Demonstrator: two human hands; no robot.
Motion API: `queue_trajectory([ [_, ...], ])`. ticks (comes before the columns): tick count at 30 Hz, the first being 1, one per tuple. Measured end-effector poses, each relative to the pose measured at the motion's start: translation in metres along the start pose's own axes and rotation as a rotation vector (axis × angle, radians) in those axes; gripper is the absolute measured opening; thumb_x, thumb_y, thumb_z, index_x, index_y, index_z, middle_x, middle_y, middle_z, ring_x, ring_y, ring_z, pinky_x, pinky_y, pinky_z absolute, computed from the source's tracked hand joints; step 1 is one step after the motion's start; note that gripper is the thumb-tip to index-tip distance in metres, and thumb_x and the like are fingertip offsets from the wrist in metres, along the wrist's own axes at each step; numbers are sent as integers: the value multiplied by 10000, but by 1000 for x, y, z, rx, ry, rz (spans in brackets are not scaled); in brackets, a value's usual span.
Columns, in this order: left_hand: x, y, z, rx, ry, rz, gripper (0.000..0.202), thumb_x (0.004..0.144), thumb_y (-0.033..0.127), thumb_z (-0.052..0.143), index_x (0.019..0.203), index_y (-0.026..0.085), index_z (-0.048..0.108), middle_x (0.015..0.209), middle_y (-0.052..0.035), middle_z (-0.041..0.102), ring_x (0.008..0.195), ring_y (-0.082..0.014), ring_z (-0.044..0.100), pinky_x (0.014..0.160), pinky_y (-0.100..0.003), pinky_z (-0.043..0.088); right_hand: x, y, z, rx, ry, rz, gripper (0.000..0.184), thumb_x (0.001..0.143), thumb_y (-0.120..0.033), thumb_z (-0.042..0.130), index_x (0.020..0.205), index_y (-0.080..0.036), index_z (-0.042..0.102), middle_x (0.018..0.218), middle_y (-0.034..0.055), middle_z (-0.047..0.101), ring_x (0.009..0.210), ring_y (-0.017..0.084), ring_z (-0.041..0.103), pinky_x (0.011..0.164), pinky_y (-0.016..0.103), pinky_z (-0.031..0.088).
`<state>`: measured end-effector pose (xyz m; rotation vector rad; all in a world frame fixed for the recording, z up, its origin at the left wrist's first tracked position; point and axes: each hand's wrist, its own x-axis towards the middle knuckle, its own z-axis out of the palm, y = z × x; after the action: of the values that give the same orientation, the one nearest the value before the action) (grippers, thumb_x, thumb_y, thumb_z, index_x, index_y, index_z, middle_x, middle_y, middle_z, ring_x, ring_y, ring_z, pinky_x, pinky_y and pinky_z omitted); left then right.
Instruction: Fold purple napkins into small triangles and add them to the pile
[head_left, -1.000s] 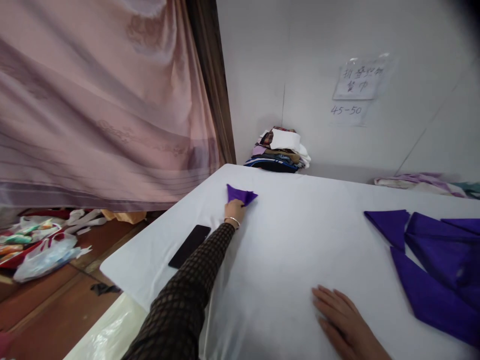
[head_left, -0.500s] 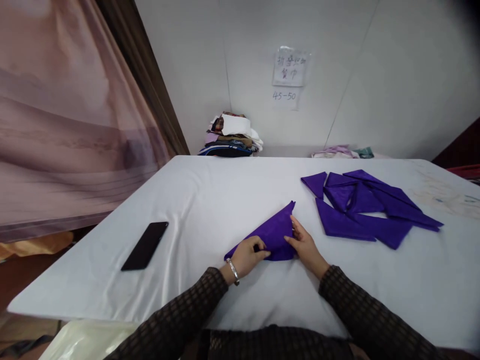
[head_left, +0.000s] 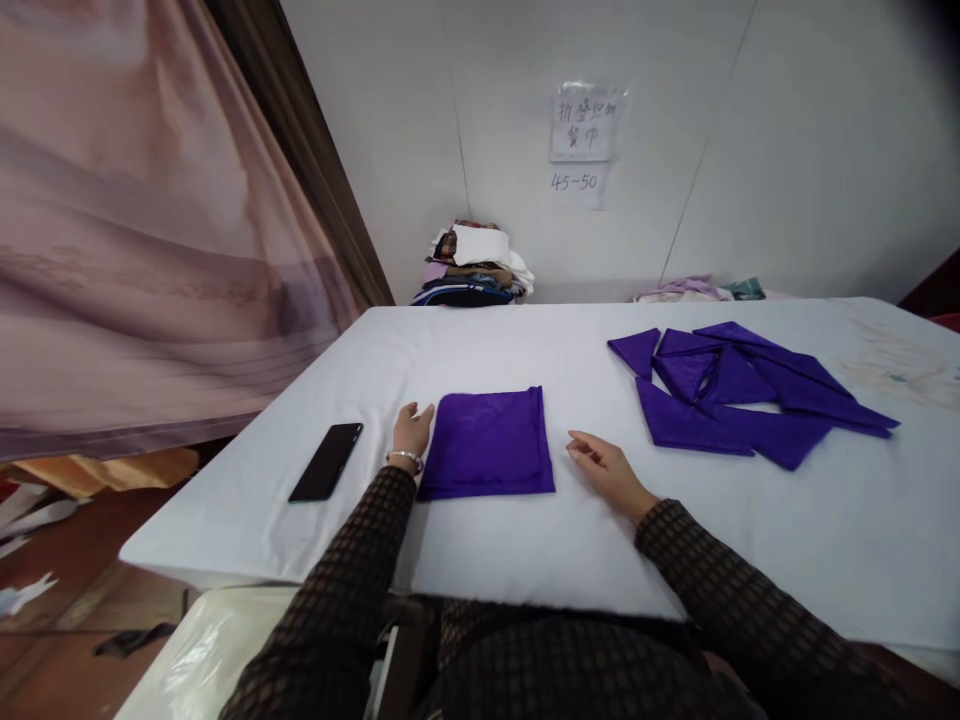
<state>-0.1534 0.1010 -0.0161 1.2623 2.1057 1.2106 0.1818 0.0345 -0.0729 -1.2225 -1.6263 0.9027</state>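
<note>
A purple cloth napkin (head_left: 486,442) lies flat on the white-covered table, folded into a square with its layers slightly offset along the right and near edges. Just beyond its left edge is my left hand (head_left: 412,432), fingers apart and holding nothing. My right hand (head_left: 606,470) hovers to the right of the napkin, a small gap away from it, with its fingers loosely stretched out and nothing in them. Farther right lies a group of purple napkins (head_left: 694,440), folded into pointed shapes and partly overlapping.
A black phone (head_left: 326,462) rests on the tablecloth (head_left: 480,350) at the left. Folded clothes (head_left: 472,265) are stacked against the wall behind the table, with more cloth (head_left: 686,289) to their right. A pink curtain (head_left: 150,220) hangs at the left; handwritten signs (head_left: 583,125) are on the wall.
The napkin between my hands has gone from a triangular fold to a flat square. Both hands have let go of it and moved apart, the left one outward to the left.
</note>
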Motion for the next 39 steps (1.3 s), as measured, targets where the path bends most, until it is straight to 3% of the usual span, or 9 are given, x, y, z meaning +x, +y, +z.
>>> queue_trajectory([
  [3,-30,-9,2,75,-62,117,379,801,374,550,1112,159,580,1076,-109,643,997,-216,596,847,-332,464,-2,-1,1,-144,-68,-81,359,840,-345,511,1156,-197,597,987,59,656,789,174,589,675,315,494],
  [8,-88,-5,15,200,-396,623,409,739,416,655,1094,216,616,1213,-87,602,1148,-252,522,1002,-405,365,-2,-7,0,-299,-106,-163,369,860,-331,474,1191,-203,577,1003,69,651,821,188,588,691,330,498],
  [10,-97,-4,20,241,-426,669,340,715,358,688,1027,229,648,1188,-85,618,1139,-278,518,984,-436,351,-3,-10,1,-346,-117,-186,369,869,-328,470,1200,-204,572,1001,69,652,843,192,589,730,343,502],
  [13,-95,-5,25,221,-391,624,87,762,269,621,801,205,666,964,-67,672,955,-245,572,868,-392,397,-7,-16,3,-414,-137,-257,382,877,-336,488,1229,-204,558,1019,79,653,919,214,584,822,375,488],
  [18,-86,-4,24,141,-311,520,343,844,381,471,564,186,507,550,28,465,560,-123,442,558,-261,353,-13,-24,13,-512,-256,-450,455,877,-389,529,1292,-204,511,1220,117,578,1100,257,515,934,430,438],
  [26,-48,11,-8,-218,-105,101,411,746,540,489,555,177,486,490,63,351,525,-94,323,499,-233,267,-9,-19,13,-485,-177,-533,192,890,-183,486,936,-201,672,902,70,635,872,198,567,772,355,504],
  [31,-49,-1,-13,-1,-142,88,453,773,551,457,523,175,498,482,44,416,542,-108,384,522,-237,280,-26,-26,-17,-480,-35,-515,255,879,-162,458,1025,-228,656,966,75,629,917,215,570,799,392,506],
  [35,-73,-14,-5,294,-277,173,448,827,511,420,538,185,520,512,11,507,551,-126,457,543,-245,288,-49,-14,-39,-498,-82,-426,287,850,-129,453,1013,-225,668,976,71,643,918,215,581,806,392,510],
  [39,-91,-14,-4,509,-257,214,459,881,500,348,644,193,592,659,-57,634,633,-166,543,552,-262,289,-63,-6,-44,-445,-87,-320,272,836,-132,454,965,-218,677,955,66,654,911,210,596,813,383,514],
])
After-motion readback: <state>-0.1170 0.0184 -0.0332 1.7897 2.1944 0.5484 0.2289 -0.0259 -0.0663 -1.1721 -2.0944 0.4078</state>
